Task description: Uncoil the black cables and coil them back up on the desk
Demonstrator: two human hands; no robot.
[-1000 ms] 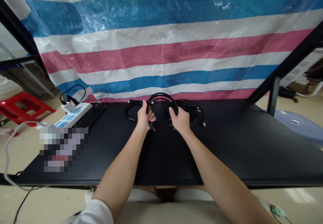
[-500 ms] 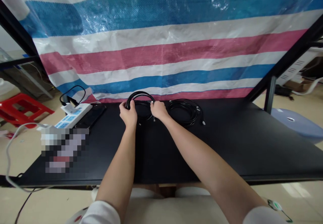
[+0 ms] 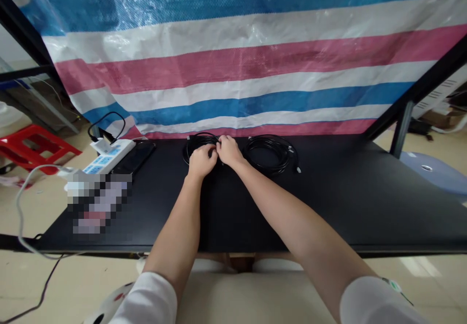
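Black tabletop (image 3: 255,217) is crossed by both forearms. The left hand (image 3: 202,160) and right hand (image 3: 229,150), apart half a second ago, are now brought together, fingers curled around the small cable coil (image 3: 195,141). The coil has been lowered flat and seems gathered tighter. Just right, the second coil (image 3: 272,153) is left unmoved before the striped tarp (image 3: 233,71).

Before us hangs a woven plastic tarp (image 3: 233,71) striped blue, white and pink, glossy where light strikes it. Beneath it we see a black table (image 3: 328,202), flanked by slanted black metal frame bars (image 3: 419,90). On the beige tiled floor (image 3: 445,285) stand a red plastic stool (image 3: 32,144) at left and a pale blue stool (image 3: 434,173) at right.
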